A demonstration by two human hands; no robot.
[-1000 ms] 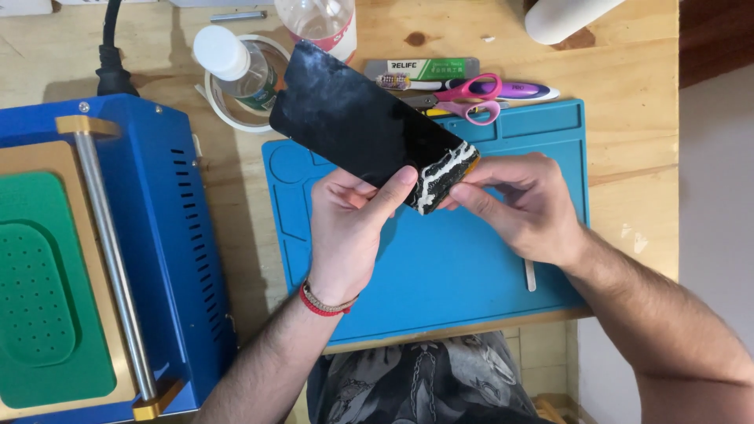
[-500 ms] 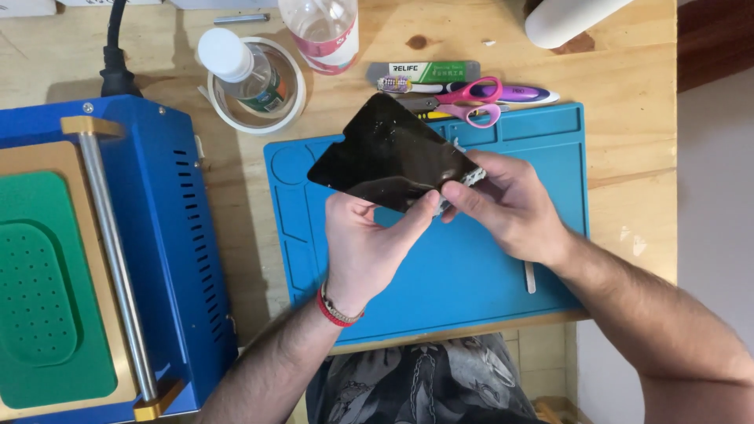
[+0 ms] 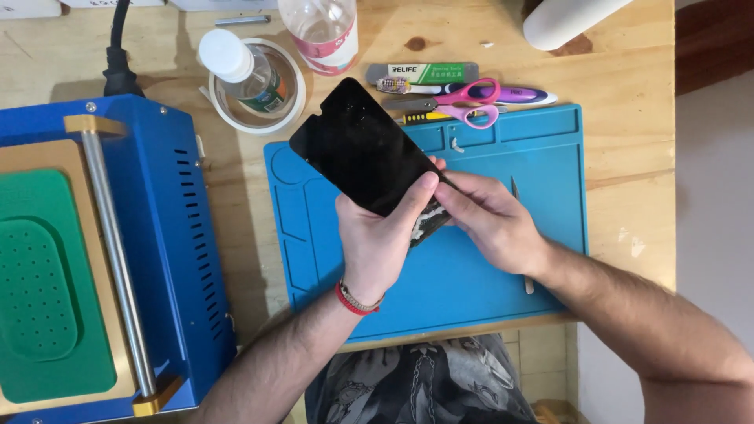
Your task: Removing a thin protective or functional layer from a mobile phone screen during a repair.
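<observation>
A black phone screen panel (image 3: 357,145) with a notch at its far end is held up over the blue work mat (image 3: 503,169). My left hand (image 3: 381,239) grips its near end, thumb across the glass. My right hand (image 3: 491,220) pinches the same near end from the right, where whitish residue (image 3: 424,228) shows along the edge. Both hands hover above the middle of the mat.
A blue machine (image 3: 169,235) with a green pad (image 3: 39,283) fills the left. At the back lie a tape roll (image 3: 283,106) around a small bottle (image 3: 236,67), a clear bottle (image 3: 322,31), pink scissors (image 3: 467,102) and a white roll (image 3: 569,20). A thin tool (image 3: 516,188) rests on the mat.
The panel was tipped steeply half a second ago and is now laid back flatter, its dark face toward me. Both hands stayed at its near end.
</observation>
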